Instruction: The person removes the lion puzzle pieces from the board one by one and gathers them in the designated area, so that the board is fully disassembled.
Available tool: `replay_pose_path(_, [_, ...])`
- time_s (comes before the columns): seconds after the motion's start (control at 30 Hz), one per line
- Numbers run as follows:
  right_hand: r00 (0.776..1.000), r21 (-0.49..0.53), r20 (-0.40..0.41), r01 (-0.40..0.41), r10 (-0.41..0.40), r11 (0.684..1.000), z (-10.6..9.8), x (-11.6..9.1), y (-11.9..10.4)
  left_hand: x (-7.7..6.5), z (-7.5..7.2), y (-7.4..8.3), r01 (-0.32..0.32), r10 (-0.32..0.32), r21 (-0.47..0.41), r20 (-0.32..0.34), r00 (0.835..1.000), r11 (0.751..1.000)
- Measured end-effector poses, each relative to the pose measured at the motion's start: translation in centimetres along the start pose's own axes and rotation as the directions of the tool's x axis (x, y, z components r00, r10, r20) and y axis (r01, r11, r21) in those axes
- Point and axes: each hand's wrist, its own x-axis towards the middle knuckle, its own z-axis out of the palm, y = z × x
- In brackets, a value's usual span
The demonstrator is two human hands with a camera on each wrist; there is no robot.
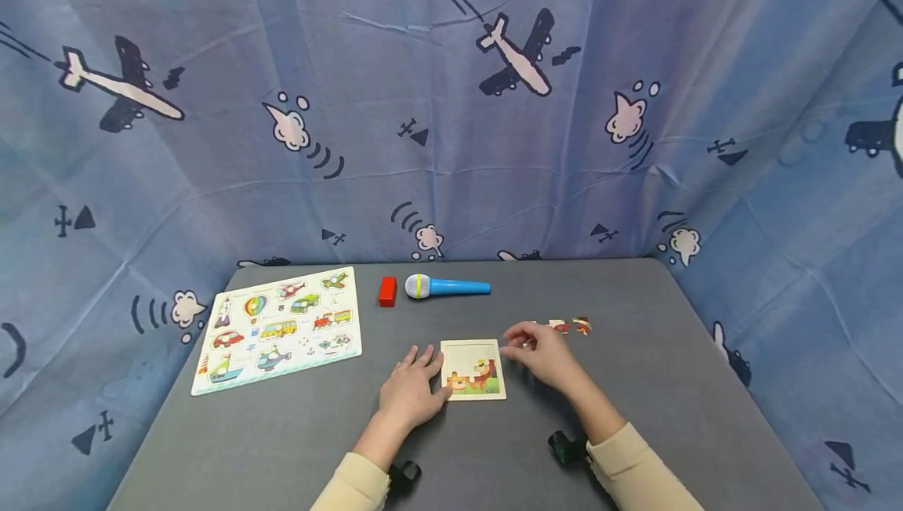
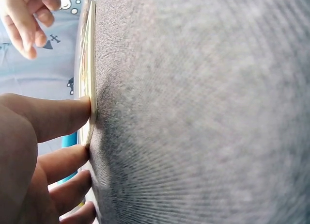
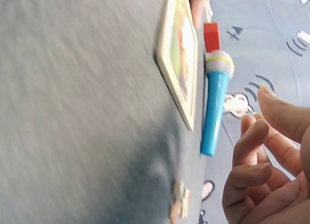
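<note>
A small square picture puzzle [image 1: 473, 370] in a pale wooden frame lies on the table, with animals showing in its lower part. My left hand [image 1: 414, 388] rests at its left side, fingers spread; in the left wrist view the thumb [image 2: 63, 118] and index finger touch the frame's edge. Just right of the frame, my right hand [image 1: 539, 353] hovers with bent fingers. A tiny pale sliver [image 3: 250, 113], seen edge-on, shows at its fingertips and looks like a puzzle piece. Loose puzzle pieces [image 1: 582, 326] lie beyond that hand, one partly hidden under it.
Behind the puzzle lie a blue toy microphone [image 1: 458, 287] and a red block [image 1: 387, 291]. A large board with vehicle pictures [image 1: 282, 366] takes up the table's left side. A patterned blue curtain [image 1: 451, 143] hangs behind the grey table [image 1: 635, 291].
</note>
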Motion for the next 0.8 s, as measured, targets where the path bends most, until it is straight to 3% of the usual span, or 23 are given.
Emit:
replay_pose_path(0.2, [0.999, 0.000, 0.039, -0.019, 0.019, 1.000, 1.8, -0.3, -0.4, 0.0, 0.0, -0.1, 0.000, 0.000, 0.003, 0.002, 1.000, 1.000])
replay_pose_path(0.5, [0.991, -0.072, 0.133, 0.013, -0.003, 0.997, 3.7, 0.3, -0.1, 0.0, 0.1, -0.1, 0.007, -0.008, 0.022, 0.006, 1.000, 1.000])
replay_pose_path(0.8, [0.990, -0.153, 0.132, -0.026, 0.046, 0.988, 4.8, 0.9, 0.1, 0.1, 0.0, 0.0, 0.014, -0.014, 0.024, 0.006, 1.000, 1.000])
